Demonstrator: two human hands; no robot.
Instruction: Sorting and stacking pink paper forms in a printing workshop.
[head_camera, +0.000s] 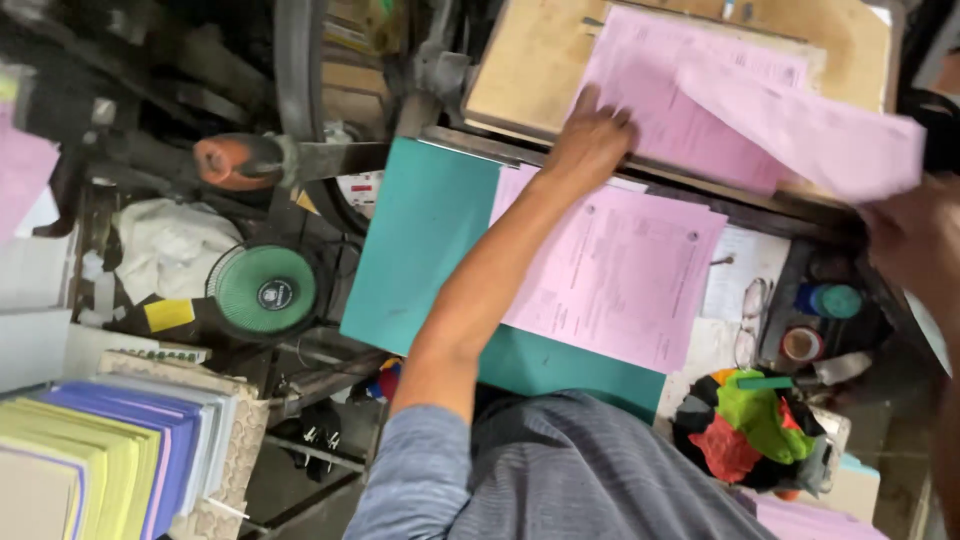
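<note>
My left hand (592, 135) reaches forward and lies flat on the left edge of a pile of pink printed sheets (660, 110) on a wooden board (525, 60). My right hand (915, 235), blurred at the right edge, grips one loose pink sheet (810, 135), which hangs tilted above that pile. A second pile of pink printed sheets (620, 275) lies nearer to me on a teal board (420, 240), just right of my left forearm.
A small green fan (265, 290) and an orange-handled tool (235, 160) sit at the left among dark machine parts. Stacked coloured paper (100, 465) fills the lower left. Coloured rags (750, 430), a tape roll (801, 343) and spectacles (750, 320) are at the right.
</note>
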